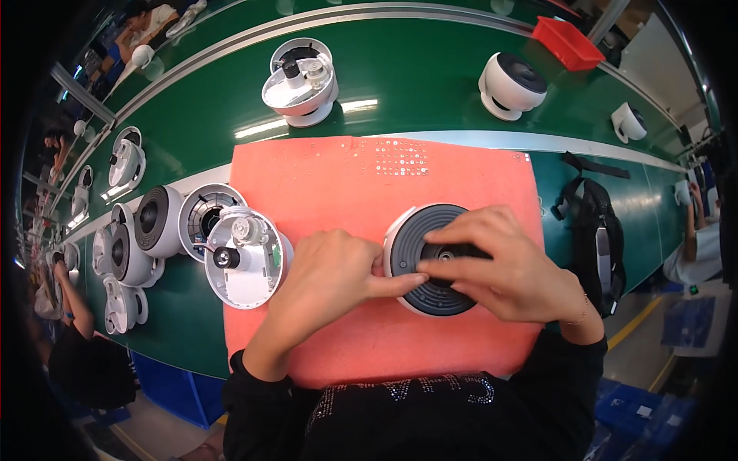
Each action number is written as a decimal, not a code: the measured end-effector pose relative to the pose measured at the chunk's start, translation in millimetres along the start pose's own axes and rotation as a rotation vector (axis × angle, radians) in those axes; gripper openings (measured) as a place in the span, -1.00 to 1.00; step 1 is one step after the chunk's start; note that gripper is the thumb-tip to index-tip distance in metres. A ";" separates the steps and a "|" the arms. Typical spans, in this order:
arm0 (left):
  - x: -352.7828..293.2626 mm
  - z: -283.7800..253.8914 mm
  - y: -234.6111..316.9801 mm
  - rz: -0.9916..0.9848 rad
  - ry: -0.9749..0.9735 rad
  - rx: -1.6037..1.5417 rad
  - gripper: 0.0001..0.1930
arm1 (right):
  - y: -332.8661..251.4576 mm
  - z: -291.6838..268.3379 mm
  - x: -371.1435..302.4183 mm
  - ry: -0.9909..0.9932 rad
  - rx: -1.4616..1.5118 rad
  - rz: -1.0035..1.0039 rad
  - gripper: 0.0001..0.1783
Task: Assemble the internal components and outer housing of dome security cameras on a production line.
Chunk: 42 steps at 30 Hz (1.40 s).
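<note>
On the orange-pink foam mat (307,353) lies a round white device with a dark grey ringed face (403,240), its face turned up. My left hand (329,270) grips its left side, thumb laid over the rim onto the face. Over the right half curls my right hand (500,265), fingertips close together near the centre hub. Whether a small part sits between those fingertips cannot be made out. Left of my left hand stands an opened white housing (247,288) with a black lens and a circuit board inside.
Small screws (401,157) lie in rows at the mat's far edge. More white housings (154,221) crowd the left. Beyond, the green conveyor (400,92) carries an opened unit (300,84) and a closed one (513,84). A black power tool (603,246) lies right; a red bin (567,44) stands far right.
</note>
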State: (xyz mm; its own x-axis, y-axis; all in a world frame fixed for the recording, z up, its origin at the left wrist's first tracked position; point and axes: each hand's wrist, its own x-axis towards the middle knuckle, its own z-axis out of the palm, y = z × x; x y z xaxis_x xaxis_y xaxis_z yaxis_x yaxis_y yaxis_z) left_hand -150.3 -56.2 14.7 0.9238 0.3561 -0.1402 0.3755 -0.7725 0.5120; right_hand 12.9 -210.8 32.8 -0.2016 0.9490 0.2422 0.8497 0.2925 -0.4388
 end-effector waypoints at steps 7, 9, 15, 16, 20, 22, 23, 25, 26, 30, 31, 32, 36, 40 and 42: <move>0.9 -2.7 2.3 -0.003 -0.048 0.032 -0.48 | 0.3 3.6 -0.9 0.162 0.050 0.107 -0.43; -0.7 -2.7 1.2 0.004 -0.045 0.042 -0.47 | 6.4 6.6 -4.9 0.086 0.048 0.037 -0.43; -4.1 1.6 -7.4 0.005 -0.022 0.081 -0.45 | -1.1 6.3 -3.2 0.053 0.112 0.120 -0.39; -4.6 1.3 -6.8 -0.029 -0.049 0.136 -0.44 | 5.7 9.2 -5.3 0.153 0.098 0.209 -0.38; 1.1 28.1 -16.3 -0.145 -0.204 -0.271 -0.46 | 33.6 32.7 -14.6 0.052 0.825 0.694 -0.45; -9.2 56.5 -22.3 -0.122 -0.089 -1.014 -0.43 | 26.5 33.5 -11.6 0.051 0.833 0.621 -0.47; -12.4 54.6 -24.1 -0.144 -0.243 -1.233 -0.32 | 22.2 33.2 -10.6 0.054 0.839 0.567 -0.48; -18.3 51.6 -12.5 0.054 -0.056 -1.227 -0.26 | 8.5 25.2 -9.9 0.153 0.825 0.508 -0.41; -19.4 54.0 -7.0 0.114 0.065 -1.171 -0.18 | 2.5 21.9 -8.4 0.196 0.779 0.473 -0.37; -18.3 33.4 4.6 0.276 0.274 -0.769 -0.10 | 0.5 27.6 2.1 0.462 0.474 0.287 -0.19; -16.9 31.5 4.0 0.338 0.353 -0.692 -0.12 | 7.6 29.5 4.5 0.525 0.378 0.196 -0.18; -15.2 28.9 3.2 0.349 0.359 -0.683 -0.12 | 8.0 25.9 8.2 0.524 0.331 0.198 -0.21; -6.5 23.3 0.4 0.281 0.337 -0.734 -0.14 | 10.9 22.2 20.3 0.524 0.402 0.306 -0.27; 1.1 18.3 2.2 0.348 0.406 -0.723 -0.14 | 10.5 10.5 25.4 0.491 0.504 0.330 -0.18; 2.7 15.2 5.2 0.388 0.442 -0.669 -0.15 | 8.4 2.9 26.9 0.477 0.508 0.283 -0.13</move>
State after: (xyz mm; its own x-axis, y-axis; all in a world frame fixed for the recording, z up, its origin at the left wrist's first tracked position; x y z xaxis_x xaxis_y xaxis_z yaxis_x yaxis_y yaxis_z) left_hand -144.8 -67.4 4.1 0.8119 0.4107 0.4149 -0.2074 -0.4614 0.8626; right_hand 13.2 -182.6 33.2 0.3223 0.8761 0.3585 0.4852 0.1723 -0.8573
